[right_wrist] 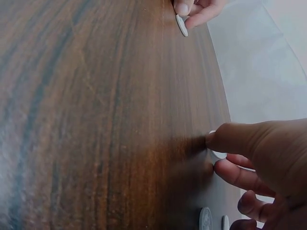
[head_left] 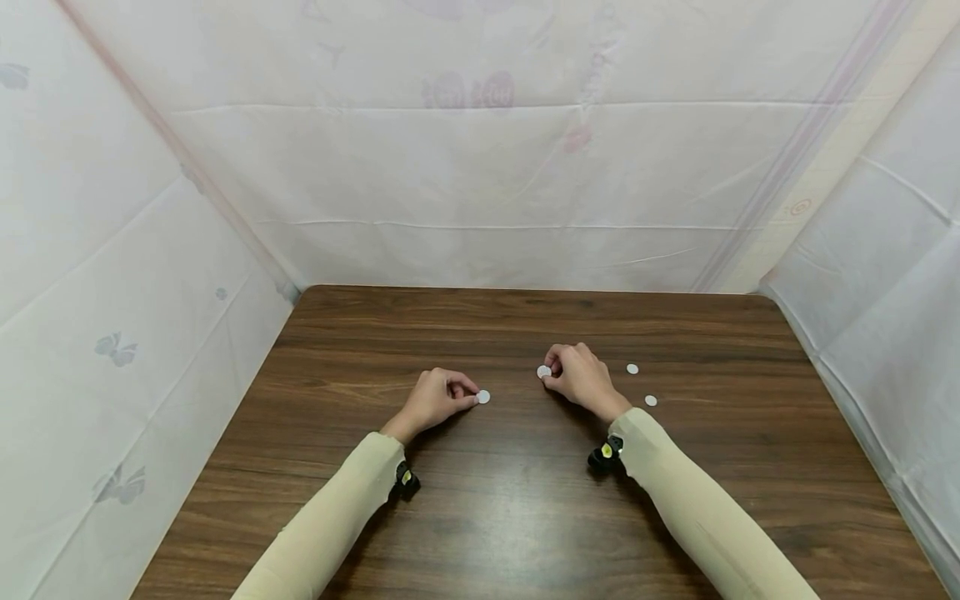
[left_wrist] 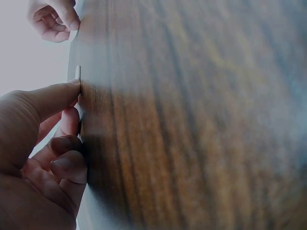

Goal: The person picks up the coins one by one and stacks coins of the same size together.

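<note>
Over the left-centre of the wooden table, my left hand point(head_left: 435, 398) pinches the edge of a thin white coin-like disc point(head_left: 483, 397) between thumb and forefinger. In the left wrist view that disc point(left_wrist: 78, 73) shows edge-on, low at the tabletop. My right hand point(head_left: 583, 377) has thumb and forefinger at the rim of a second white disc point(head_left: 544, 372), slightly farther back. The right wrist view shows this disc point(right_wrist: 219, 155) partly hidden behind the thumb. The two held discs are a short gap apart, both flat faces upward.
Two more white discs lie right of my right hand, one farther back point(head_left: 632, 368) and one nearer point(head_left: 651, 401); the right wrist view shows a raised pattern on one disc point(right_wrist: 205, 219). White printed sheets point(head_left: 480, 192) hang behind and beside the brown wooden table point(head_left: 510, 508).
</note>
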{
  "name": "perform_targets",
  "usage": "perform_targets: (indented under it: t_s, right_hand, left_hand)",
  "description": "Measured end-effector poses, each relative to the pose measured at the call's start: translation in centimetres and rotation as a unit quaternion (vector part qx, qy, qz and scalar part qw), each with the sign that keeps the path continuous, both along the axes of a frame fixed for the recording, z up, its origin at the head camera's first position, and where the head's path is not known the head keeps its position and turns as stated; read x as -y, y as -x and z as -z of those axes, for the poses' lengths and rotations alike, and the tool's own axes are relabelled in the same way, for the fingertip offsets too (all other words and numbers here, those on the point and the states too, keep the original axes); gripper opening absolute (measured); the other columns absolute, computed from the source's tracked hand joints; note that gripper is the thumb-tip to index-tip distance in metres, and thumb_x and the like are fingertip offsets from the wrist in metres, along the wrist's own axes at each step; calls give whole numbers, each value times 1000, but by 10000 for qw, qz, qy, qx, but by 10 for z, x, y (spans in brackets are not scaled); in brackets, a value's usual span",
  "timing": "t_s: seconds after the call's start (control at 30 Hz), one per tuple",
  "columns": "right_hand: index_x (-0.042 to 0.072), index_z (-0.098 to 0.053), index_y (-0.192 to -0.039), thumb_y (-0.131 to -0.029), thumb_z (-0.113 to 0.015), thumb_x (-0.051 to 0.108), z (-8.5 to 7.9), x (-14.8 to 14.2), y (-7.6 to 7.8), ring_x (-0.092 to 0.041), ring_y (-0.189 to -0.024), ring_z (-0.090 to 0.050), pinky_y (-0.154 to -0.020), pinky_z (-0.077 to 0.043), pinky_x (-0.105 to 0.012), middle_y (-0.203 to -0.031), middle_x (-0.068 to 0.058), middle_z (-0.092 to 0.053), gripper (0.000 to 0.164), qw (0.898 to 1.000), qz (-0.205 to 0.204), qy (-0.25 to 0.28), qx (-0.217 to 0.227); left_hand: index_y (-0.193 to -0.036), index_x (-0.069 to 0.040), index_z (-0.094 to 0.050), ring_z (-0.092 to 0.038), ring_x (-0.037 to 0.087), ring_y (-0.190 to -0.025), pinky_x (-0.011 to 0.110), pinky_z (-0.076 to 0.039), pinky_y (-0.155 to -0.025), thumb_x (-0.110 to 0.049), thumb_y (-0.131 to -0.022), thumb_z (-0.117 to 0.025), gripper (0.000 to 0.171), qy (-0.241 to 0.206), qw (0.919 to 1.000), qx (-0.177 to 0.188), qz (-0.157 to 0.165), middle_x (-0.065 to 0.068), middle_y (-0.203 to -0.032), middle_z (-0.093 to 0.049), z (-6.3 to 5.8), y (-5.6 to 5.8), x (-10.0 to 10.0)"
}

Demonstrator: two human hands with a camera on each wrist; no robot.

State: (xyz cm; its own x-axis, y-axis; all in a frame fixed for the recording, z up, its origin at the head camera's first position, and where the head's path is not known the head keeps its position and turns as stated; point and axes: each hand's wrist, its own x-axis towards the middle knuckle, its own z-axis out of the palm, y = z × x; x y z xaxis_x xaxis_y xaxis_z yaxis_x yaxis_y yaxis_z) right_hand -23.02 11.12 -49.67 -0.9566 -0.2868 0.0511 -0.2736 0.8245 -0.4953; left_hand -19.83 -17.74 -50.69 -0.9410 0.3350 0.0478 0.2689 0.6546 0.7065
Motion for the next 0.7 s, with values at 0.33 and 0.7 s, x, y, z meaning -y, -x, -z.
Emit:
perform_targets:
  t_s: [0.33,0.7]
  right_hand:
    - [15,-69,-95,-88,-81,18,-1,0,-1,-18,-80,-57,-64,-47,-38,-83,5,-63,14,9996,-69,268,-24]
    - [14,-69,-95,-88,-73,5,1,1,0,-13,-67,-55,-64,-45,-34,-77,6,-62,12,9959,-338,842,-62]
  left_hand:
    - [-90,-15,-81,-50,8,-55,24,-41,-56,-16,-88,-84,4,19,10000,-8,-22,-6,-66,-62,-1,-1,0]
    - [-90,-14,-81,-50,7,-55,24,-41,-55,-16,-87,-84,5,5,10000,-26,-39,-6,-66,-62,-1,-2,-1]
